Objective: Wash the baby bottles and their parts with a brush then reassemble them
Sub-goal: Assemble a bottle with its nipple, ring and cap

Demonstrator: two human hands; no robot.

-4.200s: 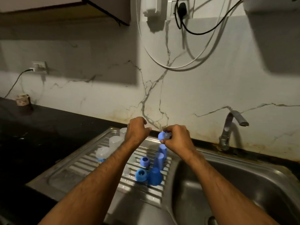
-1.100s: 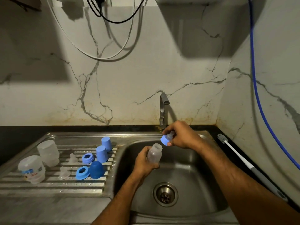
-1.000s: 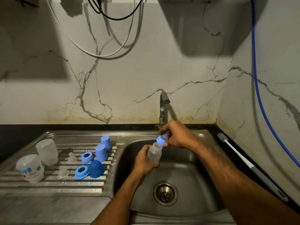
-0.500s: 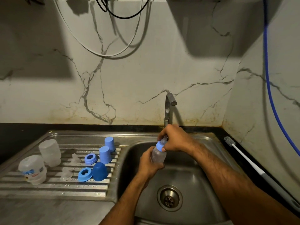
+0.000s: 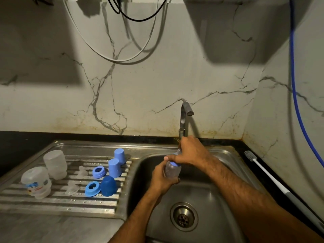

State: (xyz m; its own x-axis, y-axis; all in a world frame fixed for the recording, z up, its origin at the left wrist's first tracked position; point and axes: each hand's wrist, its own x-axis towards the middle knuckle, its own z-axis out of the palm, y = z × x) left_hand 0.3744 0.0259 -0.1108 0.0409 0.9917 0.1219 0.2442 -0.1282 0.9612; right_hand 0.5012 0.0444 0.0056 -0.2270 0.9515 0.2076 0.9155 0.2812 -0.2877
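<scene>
Right now we are holding a small clear bottle (image 5: 171, 171) upright over the sink basin (image 5: 206, 195), just below the tap (image 5: 184, 118). Our left hand (image 5: 162, 178) is wrapping its fingers round the bottle's body from the near side, and our right hand (image 5: 190, 152) is curling over the top, gripping the blue collar ring (image 5: 174, 163) that is sitting on the bottle's neck. A pale teat seems to be poking up through the ring under our right palm, though the hand is hiding most of it.

To the left, on the ribbed draining board (image 5: 57, 203), the other parts are lying apart from one another. Two more clear bottles are resting at the far left: one plain (image 5: 55, 163) and one with a printed label (image 5: 37, 182), nearer to us. Two clear teats (image 5: 82, 171) (image 5: 71, 189) are sitting beside them. Right of those, two blue rings (image 5: 98, 172) (image 5: 92, 188) are lying flat, two light blue caps (image 5: 114, 167) (image 5: 119, 156) are standing mouth down, and a dark blue cap (image 5: 108, 186) is standing just beside the nearer ring, touching it or nearly so.

On the dark counter right of the sink, a bottle brush (image 5: 268, 174) with a white handle is lying along the wall, bristles at the far end. A blue hose (image 5: 296, 95) is hanging down the right wall, and cables (image 5: 133, 50) are looping above.
</scene>
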